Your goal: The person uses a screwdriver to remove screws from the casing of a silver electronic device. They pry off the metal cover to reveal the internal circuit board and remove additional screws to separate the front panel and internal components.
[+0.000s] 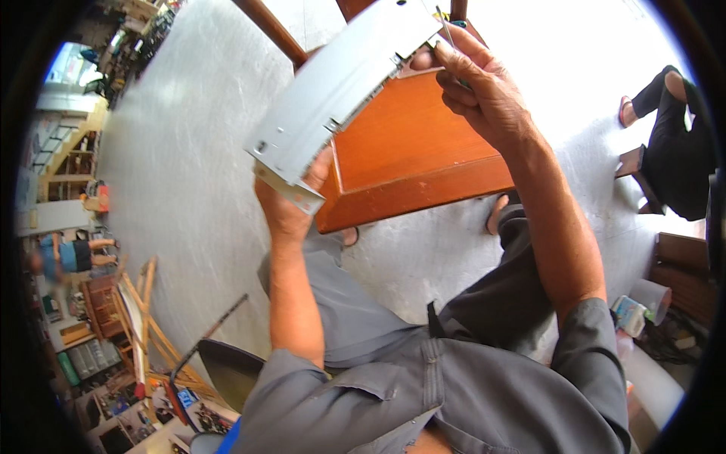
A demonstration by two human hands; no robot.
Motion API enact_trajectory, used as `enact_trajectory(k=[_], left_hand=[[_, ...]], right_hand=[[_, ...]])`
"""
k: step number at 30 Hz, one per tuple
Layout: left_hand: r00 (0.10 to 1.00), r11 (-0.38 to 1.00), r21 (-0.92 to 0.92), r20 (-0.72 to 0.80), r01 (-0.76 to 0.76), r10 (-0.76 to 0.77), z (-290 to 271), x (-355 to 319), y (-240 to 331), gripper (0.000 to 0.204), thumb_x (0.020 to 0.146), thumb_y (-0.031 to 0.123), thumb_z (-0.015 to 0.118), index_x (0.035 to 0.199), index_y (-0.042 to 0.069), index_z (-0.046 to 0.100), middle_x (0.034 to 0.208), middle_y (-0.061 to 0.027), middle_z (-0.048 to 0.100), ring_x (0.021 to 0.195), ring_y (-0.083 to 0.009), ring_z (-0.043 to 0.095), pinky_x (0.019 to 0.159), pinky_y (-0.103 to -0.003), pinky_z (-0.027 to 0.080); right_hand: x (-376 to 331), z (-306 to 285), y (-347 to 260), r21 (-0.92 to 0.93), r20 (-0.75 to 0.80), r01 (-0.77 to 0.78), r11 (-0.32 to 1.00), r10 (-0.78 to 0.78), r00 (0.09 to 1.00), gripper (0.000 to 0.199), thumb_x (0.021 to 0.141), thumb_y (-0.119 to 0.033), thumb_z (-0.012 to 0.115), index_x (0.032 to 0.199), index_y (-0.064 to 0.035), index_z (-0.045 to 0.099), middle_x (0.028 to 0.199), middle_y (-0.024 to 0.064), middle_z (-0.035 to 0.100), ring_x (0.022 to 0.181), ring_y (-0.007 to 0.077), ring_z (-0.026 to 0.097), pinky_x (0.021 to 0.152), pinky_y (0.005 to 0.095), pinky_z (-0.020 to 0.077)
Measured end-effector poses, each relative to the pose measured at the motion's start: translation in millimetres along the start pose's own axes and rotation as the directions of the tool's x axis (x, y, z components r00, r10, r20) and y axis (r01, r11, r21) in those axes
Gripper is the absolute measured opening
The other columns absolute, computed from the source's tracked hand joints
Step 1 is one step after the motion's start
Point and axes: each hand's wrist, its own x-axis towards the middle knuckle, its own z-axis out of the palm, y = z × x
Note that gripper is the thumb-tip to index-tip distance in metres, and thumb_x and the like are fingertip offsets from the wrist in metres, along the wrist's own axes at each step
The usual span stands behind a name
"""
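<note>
Head view, overall: seated person in grey clothes, seen from above, both forearms raised over a small reddish wooden table (408, 151) that stands on a pale concrete floor (189, 151).

Thing in hand: a long grey metal casing (340, 79), flat and shallow like the shell of a disc drive, held slanting from lower left to upper right above the table's near corner. It looks clear of the wood, though I cannot be sure.

Left hand (291, 204): under the casing's lower end, fingers curled up and pressed around that edge. It seems to bear the weight, which would steady the piece for the other hand.

Right hand (484, 83): at the upper end, fingers bunched together, thumb and forefinger pinching a thin rod (448, 32), perhaps a small driver or pin, right at the casing's corner. I cannot tell whether its tip touches the metal.

Why the tilt: my guess is the slant turns the casing's side edge toward the person's eyes.

Around them: another person in dark clothes (673, 144) sits at the right edge, well apart. Wooden frames (140, 318) lean at the lower left. A grey cup-like container (650, 299) is on the floor at the lower right.
</note>
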Motion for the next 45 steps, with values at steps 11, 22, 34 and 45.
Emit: enact_trajectory(k=[11, 22, 34, 45], left_hand=[[0.983, 0.980, 0.071, 0.005, 0.185, -0.186, -17, 0, -15, 0.042, 0.084, 0.023, 0.088, 0.109, 0.001, 0.063, 0.094, -0.0087, 0.073, 0.086, -0.0203, 0.072, 0.076, -0.035, 0.057], [0.999, 0.997, 0.062, -0.027, 0.043, -0.042, -10, -8, -9, 0.050, 0.082, 0.016, 0.087, 0.124, 0.009, 0.060, 0.110, -0.0077, 0.073, 0.100, -0.0193, 0.074, 0.083, -0.030, 0.063], [0.991, 0.996, 0.005, 0.105, 0.089, -0.089, 3, -21, -5, 0.074, 0.071, 0.008, 0.090, 0.138, 0.012, 0.059, 0.116, -0.0082, 0.075, 0.107, -0.0205, 0.074, 0.089, -0.033, 0.063], [0.968, 0.978, 0.001, 0.141, 0.209, -0.207, 2, -25, -4, 0.081, 0.065, 0.013, 0.093, 0.139, 0.009, 0.060, 0.115, -0.0106, 0.076, 0.103, -0.0242, 0.074, 0.091, -0.036, 0.060]], right_hand=[[-7, -2, 0, 0.061, 0.126, 0.011, 0.998, -0.019, 0.992, 0.041, 0.107, -0.020, 0.057, 0.148, -0.0151, 0.051, 0.112, 0.0027, 0.073, 0.055, -0.0031, 0.038, 0.047, 0.0092, 0.0344], [-5, -7, 0, 0.160, 0.109, -0.116, 0.980, 0.100, 0.989, 0.042, 0.107, -0.018, 0.056, 0.148, -0.0117, 0.049, 0.113, 0.0043, 0.071, 0.056, -0.0015, 0.036, 0.047, 0.0101, 0.0346], [-1, -26, 14, 0.125, -0.019, -0.265, 0.956, 0.269, 0.963, 0.024, 0.108, -0.013, 0.046, 0.126, -0.0076, 0.059, 0.087, -0.0011, 0.067, 0.055, 0.0018, 0.033, 0.047, 0.0154, 0.0296], [-8, -24, 22, 0.200, -0.070, -0.370, 0.908, 0.389, 0.918, 0.009, 0.106, -0.012, 0.048, 0.111, -0.0105, 0.056, 0.086, 0.0007, 0.065, 0.054, 0.0017, 0.034, 0.044, 0.0167, 0.0281]])
